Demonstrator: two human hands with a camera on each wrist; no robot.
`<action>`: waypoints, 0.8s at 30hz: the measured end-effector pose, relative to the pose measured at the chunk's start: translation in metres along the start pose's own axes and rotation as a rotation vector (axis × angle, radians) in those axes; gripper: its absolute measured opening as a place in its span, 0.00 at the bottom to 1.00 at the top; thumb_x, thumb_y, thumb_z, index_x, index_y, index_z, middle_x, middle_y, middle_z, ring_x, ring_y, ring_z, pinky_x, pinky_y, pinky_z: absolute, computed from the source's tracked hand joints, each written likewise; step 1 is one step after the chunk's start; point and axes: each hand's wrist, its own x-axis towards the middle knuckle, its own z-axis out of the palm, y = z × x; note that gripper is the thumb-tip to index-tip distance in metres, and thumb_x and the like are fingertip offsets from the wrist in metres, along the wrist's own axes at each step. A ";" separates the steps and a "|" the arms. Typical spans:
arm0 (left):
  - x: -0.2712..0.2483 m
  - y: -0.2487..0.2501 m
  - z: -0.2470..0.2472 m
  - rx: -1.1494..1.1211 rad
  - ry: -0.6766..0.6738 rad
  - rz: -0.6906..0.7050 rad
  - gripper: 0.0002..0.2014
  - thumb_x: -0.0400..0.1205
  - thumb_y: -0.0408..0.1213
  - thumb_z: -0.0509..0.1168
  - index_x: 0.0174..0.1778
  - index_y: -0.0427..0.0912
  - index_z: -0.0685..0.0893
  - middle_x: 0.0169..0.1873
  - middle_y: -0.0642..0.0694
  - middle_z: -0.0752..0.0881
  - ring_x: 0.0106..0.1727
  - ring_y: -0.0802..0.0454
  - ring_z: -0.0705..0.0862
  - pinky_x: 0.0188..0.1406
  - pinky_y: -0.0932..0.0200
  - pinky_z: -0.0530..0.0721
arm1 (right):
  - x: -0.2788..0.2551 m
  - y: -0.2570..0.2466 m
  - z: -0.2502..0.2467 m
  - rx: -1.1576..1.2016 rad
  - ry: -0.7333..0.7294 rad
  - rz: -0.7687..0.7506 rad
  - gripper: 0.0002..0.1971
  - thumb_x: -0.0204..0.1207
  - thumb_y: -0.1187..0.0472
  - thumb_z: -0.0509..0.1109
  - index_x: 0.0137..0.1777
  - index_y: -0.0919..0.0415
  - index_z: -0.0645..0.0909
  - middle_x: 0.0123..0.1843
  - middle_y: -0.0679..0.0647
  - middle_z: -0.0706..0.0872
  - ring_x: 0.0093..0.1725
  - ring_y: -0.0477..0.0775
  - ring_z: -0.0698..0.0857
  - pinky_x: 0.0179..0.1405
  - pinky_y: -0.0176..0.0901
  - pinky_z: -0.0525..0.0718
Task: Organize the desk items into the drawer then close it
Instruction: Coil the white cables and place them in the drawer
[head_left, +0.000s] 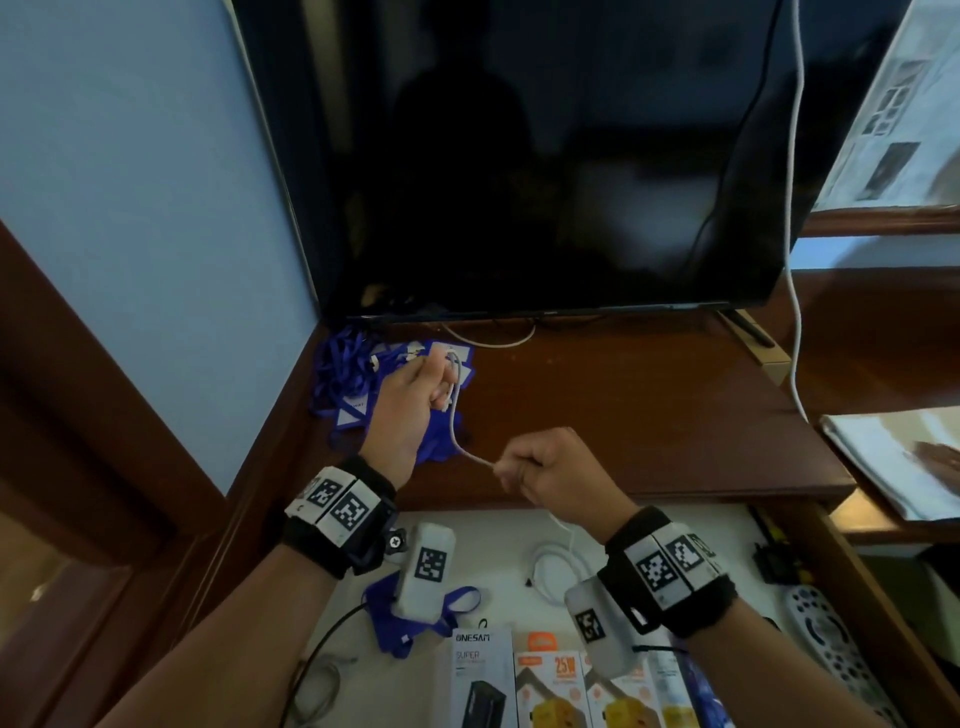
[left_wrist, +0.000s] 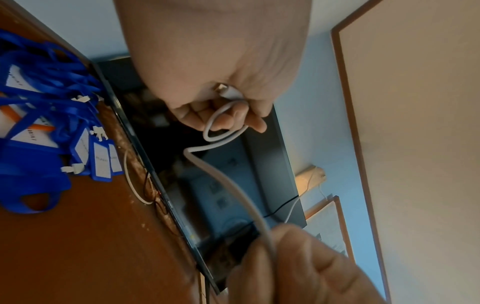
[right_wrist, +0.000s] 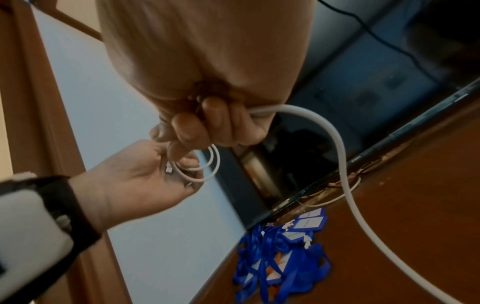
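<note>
Below both wrists the drawer (head_left: 883, 582) stands open, bare desk (head_left: 649, 415) ahead of the right hand (head_left: 550, 475). Both hands grip one white cable (head_left: 456, 426), strung between them (left hand (head_left: 402, 415) holds small coils).

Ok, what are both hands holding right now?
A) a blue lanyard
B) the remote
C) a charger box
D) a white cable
D: the left hand grips small coils of the white cable above the desk, and the right hand pinches the same cable further along; the lanyards lie untouched on the desk.
</note>
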 end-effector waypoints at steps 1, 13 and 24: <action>0.000 -0.002 0.000 0.012 0.003 -0.003 0.20 0.89 0.44 0.53 0.32 0.41 0.76 0.24 0.50 0.67 0.25 0.61 0.68 0.30 0.74 0.72 | 0.000 -0.001 -0.002 0.041 0.010 -0.009 0.15 0.80 0.66 0.68 0.31 0.57 0.80 0.19 0.37 0.79 0.19 0.38 0.75 0.23 0.25 0.70; -0.019 -0.016 0.013 -0.040 -0.338 -0.103 0.21 0.85 0.48 0.53 0.36 0.36 0.79 0.23 0.43 0.79 0.32 0.47 0.81 0.41 0.60 0.82 | 0.002 -0.007 -0.016 0.335 0.177 -0.046 0.18 0.85 0.65 0.58 0.32 0.62 0.76 0.19 0.45 0.72 0.19 0.44 0.65 0.23 0.35 0.66; -0.027 -0.023 0.016 0.024 -0.296 -0.155 0.18 0.88 0.40 0.54 0.38 0.36 0.83 0.23 0.42 0.80 0.30 0.48 0.82 0.42 0.57 0.83 | -0.012 0.003 -0.006 0.443 0.256 0.097 0.20 0.84 0.65 0.60 0.28 0.64 0.75 0.19 0.49 0.66 0.21 0.47 0.62 0.22 0.35 0.61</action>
